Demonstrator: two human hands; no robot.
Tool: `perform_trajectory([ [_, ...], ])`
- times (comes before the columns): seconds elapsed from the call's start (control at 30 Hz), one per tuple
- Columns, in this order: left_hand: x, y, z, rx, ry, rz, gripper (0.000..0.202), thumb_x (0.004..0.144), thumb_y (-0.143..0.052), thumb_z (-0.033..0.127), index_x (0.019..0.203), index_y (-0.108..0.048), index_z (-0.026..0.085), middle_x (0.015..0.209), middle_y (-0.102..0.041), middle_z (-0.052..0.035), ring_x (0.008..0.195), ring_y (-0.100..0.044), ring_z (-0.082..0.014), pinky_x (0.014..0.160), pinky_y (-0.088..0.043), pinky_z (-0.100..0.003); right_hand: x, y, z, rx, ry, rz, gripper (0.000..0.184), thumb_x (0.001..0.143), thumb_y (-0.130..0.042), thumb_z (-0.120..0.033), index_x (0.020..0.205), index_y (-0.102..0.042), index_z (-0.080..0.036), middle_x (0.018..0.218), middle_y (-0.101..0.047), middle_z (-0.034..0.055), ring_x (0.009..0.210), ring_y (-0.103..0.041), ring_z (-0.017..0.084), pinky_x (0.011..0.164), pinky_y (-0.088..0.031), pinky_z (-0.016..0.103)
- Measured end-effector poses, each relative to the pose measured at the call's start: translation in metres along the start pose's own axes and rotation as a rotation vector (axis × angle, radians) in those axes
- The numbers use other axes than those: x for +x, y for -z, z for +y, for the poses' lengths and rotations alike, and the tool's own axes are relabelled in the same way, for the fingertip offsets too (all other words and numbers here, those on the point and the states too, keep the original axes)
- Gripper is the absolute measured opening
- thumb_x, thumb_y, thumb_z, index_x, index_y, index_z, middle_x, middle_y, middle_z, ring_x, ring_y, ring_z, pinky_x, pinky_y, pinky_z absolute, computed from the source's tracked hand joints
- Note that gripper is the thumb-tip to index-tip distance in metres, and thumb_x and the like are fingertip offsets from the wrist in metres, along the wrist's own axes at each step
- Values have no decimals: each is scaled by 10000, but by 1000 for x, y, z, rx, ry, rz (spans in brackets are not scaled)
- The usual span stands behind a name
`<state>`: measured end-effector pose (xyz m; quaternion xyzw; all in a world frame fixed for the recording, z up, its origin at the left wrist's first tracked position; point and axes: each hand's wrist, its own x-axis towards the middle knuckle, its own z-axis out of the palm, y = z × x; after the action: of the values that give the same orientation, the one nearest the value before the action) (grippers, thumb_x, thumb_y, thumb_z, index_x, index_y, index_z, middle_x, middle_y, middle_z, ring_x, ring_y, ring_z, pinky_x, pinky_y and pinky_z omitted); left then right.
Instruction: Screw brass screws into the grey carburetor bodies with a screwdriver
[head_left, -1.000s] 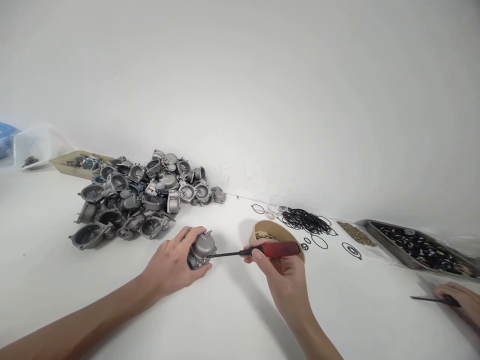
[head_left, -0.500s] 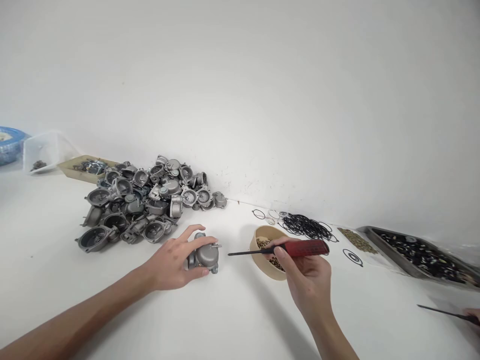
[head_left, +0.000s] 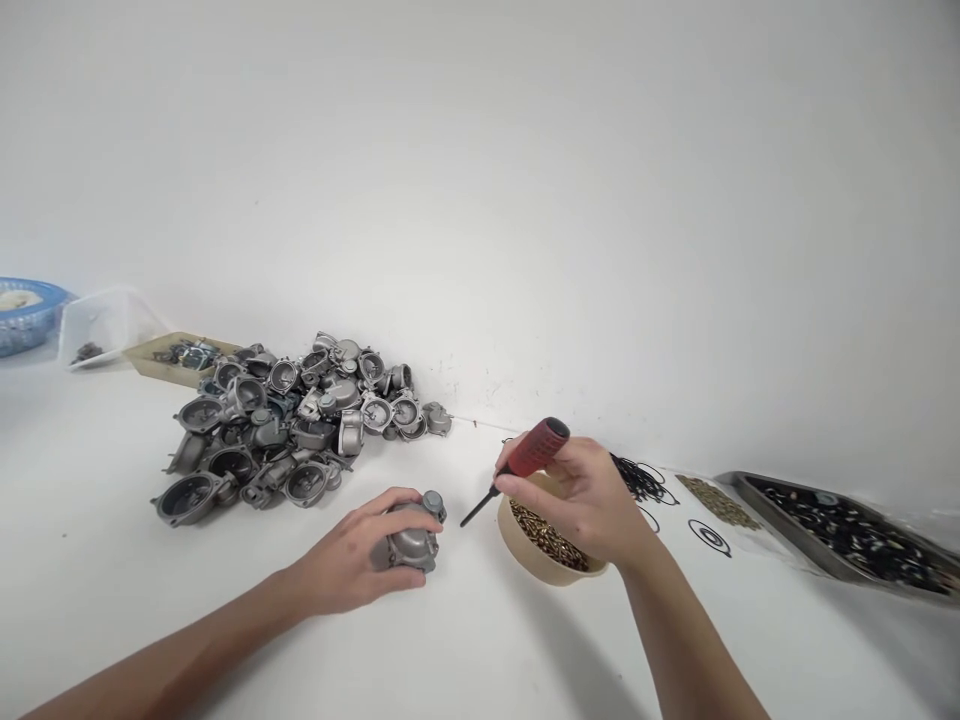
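Observation:
My left hand (head_left: 367,550) is closed around a grey cast-metal carburetor bowl (head_left: 414,547) on the white table, its domed side facing up and toward the right. In my right hand (head_left: 577,500) is a screwdriver (head_left: 534,450) with a red and black handle. Its dark shaft slants down to the left, and the tip is a short way right of the metal bowl, apart from it. Below my right hand stands a tan round tub (head_left: 517,545) holding many small brass-coloured screws (head_left: 551,540).
A large pile of grey metal bowls (head_left: 300,420) lies at the back left, beside a yellowish tray (head_left: 161,365), a clear bin (head_left: 112,320) and a blue basket (head_left: 34,310). Black rubber rings (head_left: 645,482), brass pieces (head_left: 716,500) and a metal tray (head_left: 780,530) of dark parts are at the right.
The screwdriver has swung from nearly level to steeply tilted, handle up. My left hand has turned the metal bowl slightly. Another person's hand with a screwdriver has left the right edge.

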<state>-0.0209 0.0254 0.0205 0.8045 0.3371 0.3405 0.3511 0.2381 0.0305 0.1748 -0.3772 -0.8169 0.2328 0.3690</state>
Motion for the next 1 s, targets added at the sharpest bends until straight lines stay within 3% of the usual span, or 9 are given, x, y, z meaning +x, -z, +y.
perform_trajectory([
  [0.13,0,-1,-7,-27,-43,0,381,929,-726,291,1298,-700,386,1444,-581,-30,1219,-671,-244,1102,-528,-403,1,-13,5,67,44,-36,144,899,-777,-341,853,-744,-208,816,-755,55,759,-706,218,725,-591,364],
  [0.37,-2,1,-8,3,-52,9,373,921,-735,291,1283,-716,376,1418,-611,-27,1159,-695,-237,1066,-557,-386,1,-28,14,143,-17,-96,164,902,-789,-356,858,-738,-207,836,-732,41,773,-679,188,752,-598,333],
  [0.7,-3,0,-10,-60,-46,13,386,924,-722,270,1295,-709,375,1428,-590,-27,1183,-674,-239,1088,-528,-406,3,-32,17,117,-72,-145,156,904,-788,-344,842,-727,-214,838,-714,25,782,-658,178,749,-561,315],
  [1.0,-4,0,-12,-60,-63,10,390,928,-730,250,1296,-698,375,1425,-583,-18,1162,-680,-225,1072,-526,-383,4,-31,21,141,-23,-135,120,919,-780,-313,872,-738,-211,829,-726,23,769,-657,175,740,-548,314],
])
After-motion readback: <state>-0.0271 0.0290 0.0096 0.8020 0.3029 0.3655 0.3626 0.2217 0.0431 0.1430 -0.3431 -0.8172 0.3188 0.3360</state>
